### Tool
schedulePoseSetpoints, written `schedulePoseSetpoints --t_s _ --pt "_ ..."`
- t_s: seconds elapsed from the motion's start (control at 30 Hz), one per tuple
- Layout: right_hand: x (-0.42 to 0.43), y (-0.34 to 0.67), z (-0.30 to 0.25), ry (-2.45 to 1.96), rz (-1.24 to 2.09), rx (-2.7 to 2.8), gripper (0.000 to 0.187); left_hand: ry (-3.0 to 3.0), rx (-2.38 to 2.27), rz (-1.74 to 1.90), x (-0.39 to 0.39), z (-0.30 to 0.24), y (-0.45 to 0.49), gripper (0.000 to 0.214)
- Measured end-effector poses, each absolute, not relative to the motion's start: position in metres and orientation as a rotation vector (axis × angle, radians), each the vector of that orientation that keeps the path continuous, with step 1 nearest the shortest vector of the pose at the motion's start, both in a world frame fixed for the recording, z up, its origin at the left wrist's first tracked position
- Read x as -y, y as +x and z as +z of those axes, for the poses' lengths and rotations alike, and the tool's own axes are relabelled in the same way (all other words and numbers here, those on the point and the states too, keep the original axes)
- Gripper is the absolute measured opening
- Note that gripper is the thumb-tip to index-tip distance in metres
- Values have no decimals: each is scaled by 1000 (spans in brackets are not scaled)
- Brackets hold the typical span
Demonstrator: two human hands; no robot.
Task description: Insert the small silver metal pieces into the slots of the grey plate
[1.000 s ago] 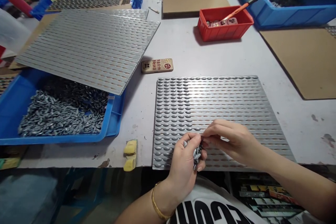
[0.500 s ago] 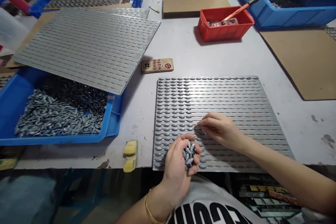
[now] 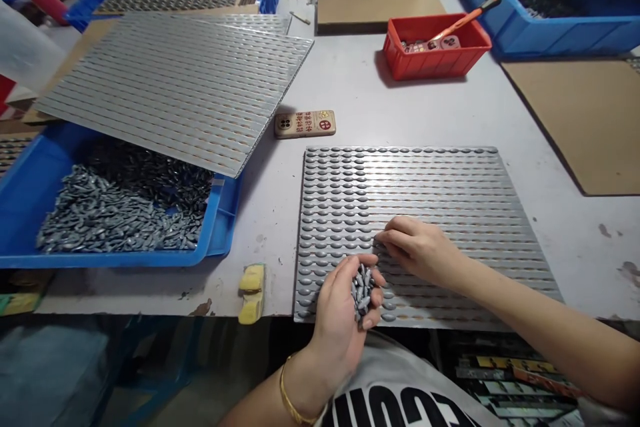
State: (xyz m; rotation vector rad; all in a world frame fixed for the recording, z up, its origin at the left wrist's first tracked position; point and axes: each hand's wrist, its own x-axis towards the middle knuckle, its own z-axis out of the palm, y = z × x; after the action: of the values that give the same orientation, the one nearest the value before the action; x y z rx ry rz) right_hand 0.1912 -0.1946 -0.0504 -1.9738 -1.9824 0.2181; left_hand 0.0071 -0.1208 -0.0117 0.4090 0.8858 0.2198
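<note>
A grey ribbed tray (image 3: 450,193) lies on the table in front of me, its left part and near rows filled with small grey oval pieces. My left hand (image 3: 340,320) is cupped at the tray's near edge and holds a handful of those grey pieces (image 3: 361,288). My right hand (image 3: 420,250) rests on the tray just beyond it. Its fingertips are pinched together against a groove; whether a piece is between them is hidden.
A blue bin (image 3: 30,200) of loose grey pieces stands at the left, half covered by an empty ribbed tray (image 3: 175,87). A phone (image 3: 305,124), a red box (image 3: 435,47) with an orange-handled tool, more blue bins, cardboard sheets and another person's hands at the far edge.
My right hand moved from my left hand's handful out onto the tray and now presses its fingertips on a groove. My left hand opened a little, showing the pieces.
</note>
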Motion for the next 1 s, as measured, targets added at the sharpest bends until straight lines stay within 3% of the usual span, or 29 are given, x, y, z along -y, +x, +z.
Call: schedulePoseSetpoints --t_s 0.3,0.7,1.0 --pt "196 165 -1 -1713 675 1695 21 456 -912 257 123 -11 13 28" --pt "191 154 3 -1751 702 1496 16 461 -959 333 133 -14 27 27" --pt "204 157 -4 -1604 908 1072 7 466 -874 228 127 -12 27 23"
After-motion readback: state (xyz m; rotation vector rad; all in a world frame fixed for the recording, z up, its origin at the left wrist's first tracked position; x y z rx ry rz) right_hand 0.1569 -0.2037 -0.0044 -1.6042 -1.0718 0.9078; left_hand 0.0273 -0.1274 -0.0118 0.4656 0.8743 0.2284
